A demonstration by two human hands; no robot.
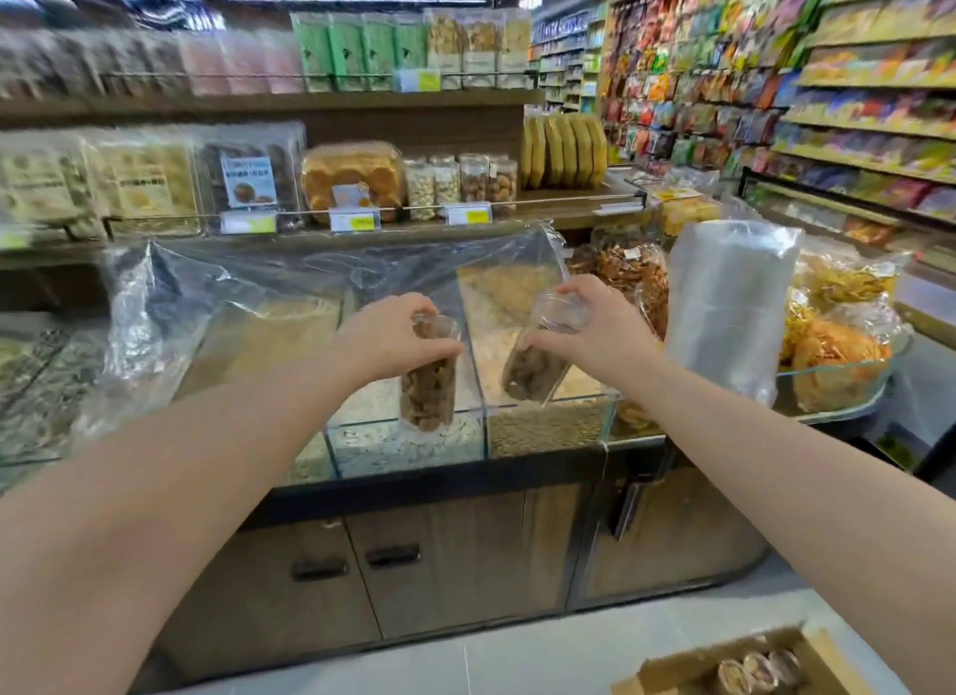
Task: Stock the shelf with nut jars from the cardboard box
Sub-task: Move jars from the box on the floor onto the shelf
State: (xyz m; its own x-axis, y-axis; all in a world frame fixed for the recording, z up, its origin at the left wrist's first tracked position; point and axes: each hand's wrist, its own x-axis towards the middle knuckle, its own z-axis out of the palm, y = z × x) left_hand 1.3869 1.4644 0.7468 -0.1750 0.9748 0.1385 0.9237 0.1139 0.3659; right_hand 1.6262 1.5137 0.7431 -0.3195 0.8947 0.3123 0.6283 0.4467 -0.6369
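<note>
Forearms (207, 461) outstretched. Left grip (393, 332) clamped on upright nut jar (429, 384), right grip (595, 327) clamped on tilted nut jar (535, 368), both above glass bins (543, 430). Cardboard box (667, 668) below-right of bins, holding more jars.

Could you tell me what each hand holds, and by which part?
Left hand grips one nut jar near its top; right hand grips a second nut jar at its lid end.

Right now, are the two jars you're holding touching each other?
Apart. The head view shows the glass bin plainly between the left jar and the right jar.
</note>
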